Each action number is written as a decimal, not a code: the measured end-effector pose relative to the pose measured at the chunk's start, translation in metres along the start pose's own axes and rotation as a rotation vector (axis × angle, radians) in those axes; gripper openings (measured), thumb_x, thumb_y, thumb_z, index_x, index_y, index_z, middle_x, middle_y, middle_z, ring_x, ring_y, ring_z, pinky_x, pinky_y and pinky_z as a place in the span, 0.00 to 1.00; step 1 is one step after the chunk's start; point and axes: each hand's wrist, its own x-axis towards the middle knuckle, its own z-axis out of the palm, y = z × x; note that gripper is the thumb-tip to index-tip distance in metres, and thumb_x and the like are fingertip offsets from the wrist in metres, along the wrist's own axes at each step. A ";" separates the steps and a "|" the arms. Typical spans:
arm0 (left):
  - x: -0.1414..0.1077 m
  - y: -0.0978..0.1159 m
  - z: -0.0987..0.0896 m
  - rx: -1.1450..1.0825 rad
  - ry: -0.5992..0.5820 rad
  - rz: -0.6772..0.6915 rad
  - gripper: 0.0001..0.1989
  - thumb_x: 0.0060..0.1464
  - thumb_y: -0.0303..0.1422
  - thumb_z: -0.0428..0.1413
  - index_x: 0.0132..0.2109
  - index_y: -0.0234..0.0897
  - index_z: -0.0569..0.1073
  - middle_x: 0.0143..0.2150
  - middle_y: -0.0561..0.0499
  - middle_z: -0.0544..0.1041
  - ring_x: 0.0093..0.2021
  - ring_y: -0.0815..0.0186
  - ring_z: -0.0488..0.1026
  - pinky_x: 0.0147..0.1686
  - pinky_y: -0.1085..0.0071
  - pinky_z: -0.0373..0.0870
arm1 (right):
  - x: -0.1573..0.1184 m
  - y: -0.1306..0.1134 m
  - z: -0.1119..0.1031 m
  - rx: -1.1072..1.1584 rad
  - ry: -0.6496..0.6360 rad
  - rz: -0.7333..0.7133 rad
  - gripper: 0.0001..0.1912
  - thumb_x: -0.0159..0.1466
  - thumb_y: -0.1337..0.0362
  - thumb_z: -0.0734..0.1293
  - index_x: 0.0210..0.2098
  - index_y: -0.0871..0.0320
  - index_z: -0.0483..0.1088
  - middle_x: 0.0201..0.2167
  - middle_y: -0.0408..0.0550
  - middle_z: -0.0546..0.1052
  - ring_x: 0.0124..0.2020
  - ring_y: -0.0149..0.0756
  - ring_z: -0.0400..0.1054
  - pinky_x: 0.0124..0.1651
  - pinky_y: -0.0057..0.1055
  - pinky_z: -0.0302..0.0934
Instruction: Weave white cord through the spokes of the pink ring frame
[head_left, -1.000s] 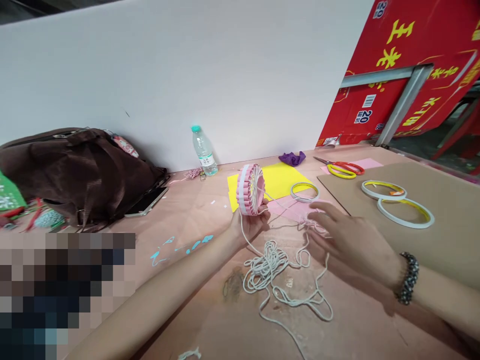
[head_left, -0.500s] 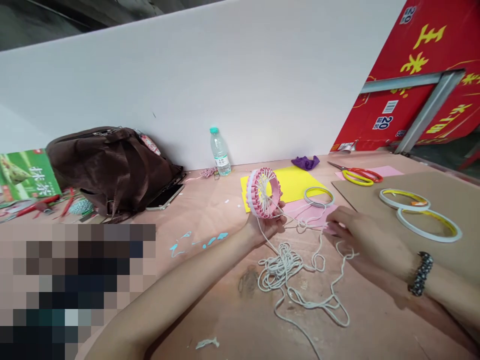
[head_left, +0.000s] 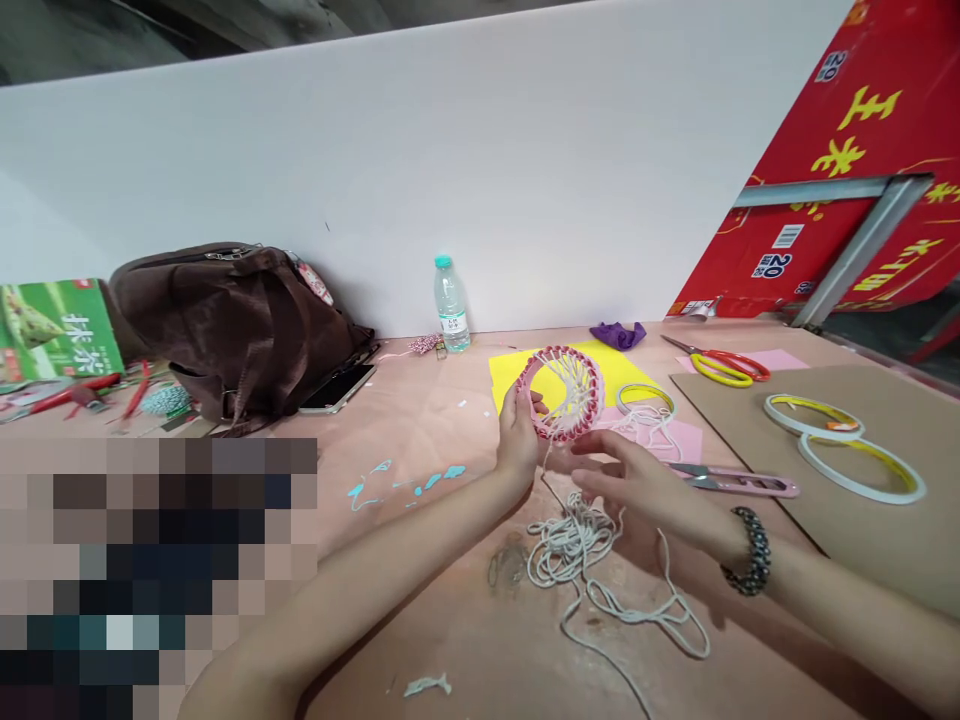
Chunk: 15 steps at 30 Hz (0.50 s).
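Observation:
My left hand (head_left: 521, 425) is closed around the left side of a pink ring (head_left: 598, 395), wrapped along its rim and laced across with white string. Its laced face is turned toward me. Close to the ring's lower right edge is my right hand (head_left: 622, 475), fingers apart and slightly bent, with nothing plainly held; contact with the ring is unclear. From the ring, string runs down to a loose heap of white cord (head_left: 570, 545) on the table. Pink-handled thread snips (head_left: 739, 480) lie just beyond my right hand.
Behind the ring are yellow paper (head_left: 506, 372), a white ring (head_left: 645, 390) and purple cloth (head_left: 619, 335). Red-and-yellow scissors (head_left: 724, 368) and more white rings (head_left: 862, 480) lie right, by brown cardboard (head_left: 757, 420). A bottle (head_left: 452, 310), phone (head_left: 337, 390) and brown bag (head_left: 232, 330) stand left.
The pink ring has turned to show its laced face and moved slightly right. My right hand has come left to the ring, leaving the snips uncovered; the string it drew out now lies slack.

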 end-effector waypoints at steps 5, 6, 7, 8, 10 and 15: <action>-0.001 0.005 0.004 -0.152 -0.140 -0.094 0.14 0.52 0.43 0.56 0.40 0.36 0.71 0.39 0.48 0.72 0.40 0.66 0.71 0.41 0.69 0.69 | 0.009 0.009 0.001 0.307 0.231 0.020 0.21 0.58 0.52 0.68 0.45 0.57 0.63 0.44 0.52 0.72 0.28 0.30 0.69 0.23 0.25 0.62; -0.001 0.006 0.005 -0.181 -0.180 -0.121 0.15 0.51 0.42 0.57 0.42 0.37 0.71 0.41 0.48 0.72 0.41 0.66 0.71 0.41 0.69 0.70 | 0.012 0.011 -0.005 0.328 0.266 -0.026 0.21 0.58 0.53 0.68 0.46 0.57 0.63 0.42 0.50 0.72 0.28 0.29 0.69 0.24 0.25 0.62; -0.001 0.008 0.007 -0.194 -0.215 -0.147 0.16 0.51 0.42 0.58 0.44 0.37 0.71 0.43 0.47 0.72 0.41 0.65 0.71 0.40 0.68 0.70 | 0.015 0.014 -0.011 0.348 0.280 -0.070 0.20 0.59 0.53 0.68 0.45 0.57 0.64 0.40 0.48 0.73 0.28 0.29 0.68 0.26 0.25 0.62; -0.001 0.009 0.008 -0.195 -0.242 -0.167 0.17 0.50 0.42 0.58 0.44 0.37 0.70 0.44 0.46 0.72 0.42 0.65 0.71 0.40 0.68 0.71 | 0.017 0.017 -0.016 0.365 0.282 -0.105 0.19 0.59 0.53 0.68 0.45 0.57 0.65 0.38 0.47 0.73 0.29 0.29 0.68 0.27 0.25 0.62; -0.002 0.011 0.009 -0.187 -0.268 -0.178 0.18 0.50 0.41 0.59 0.45 0.37 0.70 0.46 0.45 0.72 0.43 0.64 0.71 0.40 0.68 0.71 | 0.020 0.021 -0.023 0.375 0.263 -0.130 0.17 0.59 0.53 0.68 0.41 0.58 0.67 0.34 0.46 0.73 0.30 0.29 0.69 0.29 0.25 0.63; -0.015 0.012 0.005 -0.154 -0.129 -0.109 0.21 0.49 0.38 0.60 0.50 0.40 0.67 0.52 0.47 0.67 0.51 0.64 0.68 0.46 0.70 0.68 | 0.022 0.023 -0.023 0.370 0.289 -0.143 0.17 0.57 0.53 0.70 0.37 0.59 0.67 0.30 0.47 0.76 0.32 0.33 0.72 0.32 0.27 0.65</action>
